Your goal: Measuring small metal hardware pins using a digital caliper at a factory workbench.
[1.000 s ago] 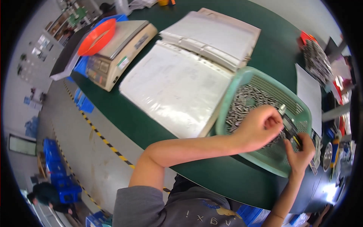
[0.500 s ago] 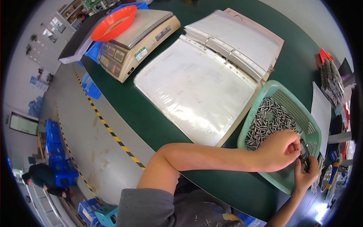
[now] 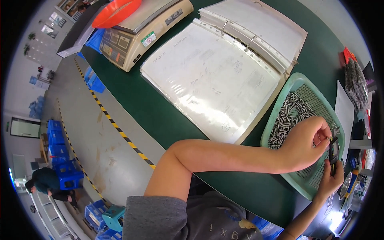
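Note:
My right hand grips a black digital caliper over the right end of a pale green plastic basket. Beside the caliper, my left hand is closed in a pinch, its fingertips close to the tool's jaws. Whatever sits between those fingertips is too small to make out. A heap of small silvery screw-like metal pieces fills the left part of the basket. My left hand and wrist hide part of that heap.
Left of the basket lies an open ring binder with plastic-sleeved sheets on the green table. A weighing scale bearing an orange tray stands at the far left. Bagged metal parts are at the right. A person sits off to the left.
Both hands and the caliper have shifted slightly up and right in the picture. The basket, binder and scale also appear displaced as the view moved. The caliper shows more plainly now.

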{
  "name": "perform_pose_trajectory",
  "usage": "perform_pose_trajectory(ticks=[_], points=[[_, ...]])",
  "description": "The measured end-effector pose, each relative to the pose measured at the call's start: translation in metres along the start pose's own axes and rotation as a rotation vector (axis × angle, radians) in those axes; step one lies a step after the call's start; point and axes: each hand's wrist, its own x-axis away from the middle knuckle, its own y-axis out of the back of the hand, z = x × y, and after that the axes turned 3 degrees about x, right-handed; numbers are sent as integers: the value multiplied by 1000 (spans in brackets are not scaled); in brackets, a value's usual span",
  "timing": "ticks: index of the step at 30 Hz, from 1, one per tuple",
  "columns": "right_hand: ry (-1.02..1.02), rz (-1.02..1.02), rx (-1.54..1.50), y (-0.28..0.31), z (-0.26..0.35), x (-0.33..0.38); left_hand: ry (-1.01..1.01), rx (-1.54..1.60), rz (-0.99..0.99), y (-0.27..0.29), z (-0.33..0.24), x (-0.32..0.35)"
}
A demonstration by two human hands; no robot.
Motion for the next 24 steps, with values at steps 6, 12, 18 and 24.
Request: perform_pose_trajectory(ticks=[6, 12, 18, 24], points=[[-82, -20, -49, -3, -7, 2, 167, 99, -29, 0, 0, -2], [-144, 9, -5, -4, -28, 3, 170, 52, -23, -4, 0, 0], [-142, -47, 86, -11, -62, 5, -122, 37, -18, 37, -24, -32], [-176, -68, -35, -20, -65, 12, -119, -464, -475, 261, -100, -49]])
